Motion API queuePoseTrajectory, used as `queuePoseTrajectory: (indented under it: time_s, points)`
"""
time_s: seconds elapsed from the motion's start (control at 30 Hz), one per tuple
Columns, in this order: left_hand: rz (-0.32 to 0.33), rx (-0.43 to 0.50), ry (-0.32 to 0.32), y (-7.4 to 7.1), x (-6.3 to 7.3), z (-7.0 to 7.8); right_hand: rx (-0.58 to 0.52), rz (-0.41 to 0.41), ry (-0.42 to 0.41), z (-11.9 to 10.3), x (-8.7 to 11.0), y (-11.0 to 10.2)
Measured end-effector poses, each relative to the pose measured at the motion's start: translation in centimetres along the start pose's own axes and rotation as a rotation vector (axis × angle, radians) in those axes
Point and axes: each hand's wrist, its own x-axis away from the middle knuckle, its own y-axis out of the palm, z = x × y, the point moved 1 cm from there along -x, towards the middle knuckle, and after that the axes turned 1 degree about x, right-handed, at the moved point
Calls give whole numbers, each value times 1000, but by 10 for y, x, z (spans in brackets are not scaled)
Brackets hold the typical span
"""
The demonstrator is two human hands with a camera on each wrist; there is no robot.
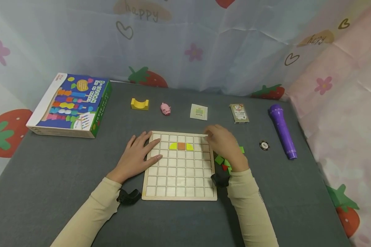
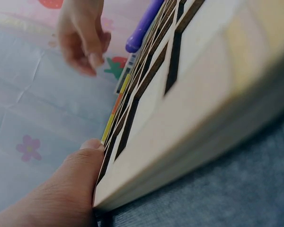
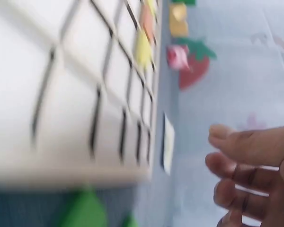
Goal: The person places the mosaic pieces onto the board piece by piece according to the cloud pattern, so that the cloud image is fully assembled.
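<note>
A wooden grid board (image 1: pixel 176 172) with white squares lies on the grey table. Two yellow pieces (image 1: pixel 189 146) flank an orange square (image 1: pixel 181 146) in one of its upper rows. My left hand (image 1: pixel 138 154) rests with spread fingers on the board's upper left edge; its thumb (image 2: pixel 68 177) shows along the rim in the left wrist view. Above the upper right corner is my right hand (image 1: pixel 224 142), its fingers loosely bent in the right wrist view with nothing seen between them. Green pieces (image 1: pixel 219 160) and a red piece (image 1: pixel 224 167) lie right of the board, partly hidden by this hand.
Behind the board stand a yellow arched block (image 1: pixel 139 104), a pink toy pig (image 1: pixel 165 109), a small pattern card (image 1: pixel 199 112) and a playing card box (image 1: pixel 239 113). A game box (image 1: pixel 72 106) is at left. To the right lie a round chip (image 1: pixel 264 145) and a purple microphone (image 1: pixel 282 131).
</note>
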Motion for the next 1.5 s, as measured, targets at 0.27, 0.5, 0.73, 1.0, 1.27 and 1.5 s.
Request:
queuePoseTrajectory:
  time_s: [0.27, 0.5, 0.73, 1.0, 1.27, 1.5]
  points:
    - [-12, 9, -30, 2, 1, -2, 117, 9, 282, 55, 25, -18]
    - [-23, 19, -33, 1, 1, -3, 99, -92, 302, 69, 30, -12]
    - [-13, 29, -26, 1, 0, -3, 78, -87, 258, 69, 29, -8]
    - [-5, 39, -21, 1, -1, -2, 50, -66, 219, 70, 29, -7]
    - [-42, 16, -41, 0, -1, -1, 26, -36, 208, 72, 29, -6]
    - [-34, -7, -45, 2, -1, -2, 33, -26, 217, 75, 30, -4]
